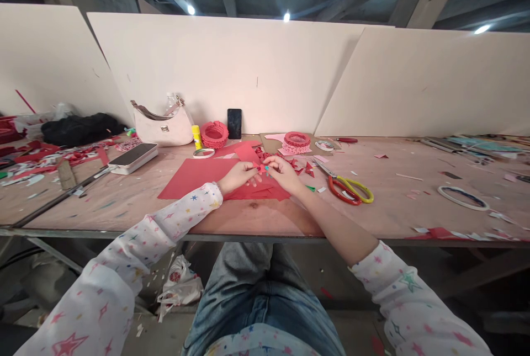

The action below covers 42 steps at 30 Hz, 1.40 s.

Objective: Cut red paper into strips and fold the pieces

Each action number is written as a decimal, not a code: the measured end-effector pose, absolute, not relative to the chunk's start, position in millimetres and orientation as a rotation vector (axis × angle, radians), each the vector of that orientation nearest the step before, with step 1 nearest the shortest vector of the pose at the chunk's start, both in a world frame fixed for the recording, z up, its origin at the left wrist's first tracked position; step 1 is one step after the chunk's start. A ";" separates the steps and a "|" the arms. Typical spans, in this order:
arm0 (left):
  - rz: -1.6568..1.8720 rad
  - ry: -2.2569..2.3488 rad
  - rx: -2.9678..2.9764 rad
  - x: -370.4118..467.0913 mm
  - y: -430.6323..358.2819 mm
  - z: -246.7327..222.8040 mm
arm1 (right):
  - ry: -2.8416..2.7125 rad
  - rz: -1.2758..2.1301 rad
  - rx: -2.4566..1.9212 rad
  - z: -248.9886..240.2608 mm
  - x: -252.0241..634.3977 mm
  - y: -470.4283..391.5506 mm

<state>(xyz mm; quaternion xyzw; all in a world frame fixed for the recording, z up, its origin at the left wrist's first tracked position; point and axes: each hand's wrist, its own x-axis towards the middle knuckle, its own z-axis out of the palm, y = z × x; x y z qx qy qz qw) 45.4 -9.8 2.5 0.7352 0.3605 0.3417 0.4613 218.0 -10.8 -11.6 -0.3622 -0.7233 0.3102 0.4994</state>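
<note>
Both my hands meet over a large red paper sheet (194,176) on the table. A small folded red paper piece (261,169) sits between them, pinched by the fingertips of my left hand (238,178) and my right hand (282,173). A spot of teal shows at my right fingertips; I cannot make out what it is. Just beyond the hands lie a red paper square (247,152) and several small folded red pieces (309,169). Right of my right hand rest scissors (350,189) with red and yellow handles.
Red paper rings (214,134), a pink and red ring stack (297,142), a yellow glue stick (196,137) and a black phone (234,123) stand behind. A pale handbag (163,124) and a white box-like device (133,158) are left. A white oval ring (462,198) lies right.
</note>
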 end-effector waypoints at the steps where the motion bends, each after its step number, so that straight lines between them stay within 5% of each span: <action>1: 0.847 0.891 1.803 45.1 -9.3 2.0 | -1.731 0.761 -0.885 -11.8 218.1 -10.1; 42: 0.736 0.788 1.274 36.2 6.8 -3.7 | -2.016 0.366 -0.844 -9.4 220.3 -13.4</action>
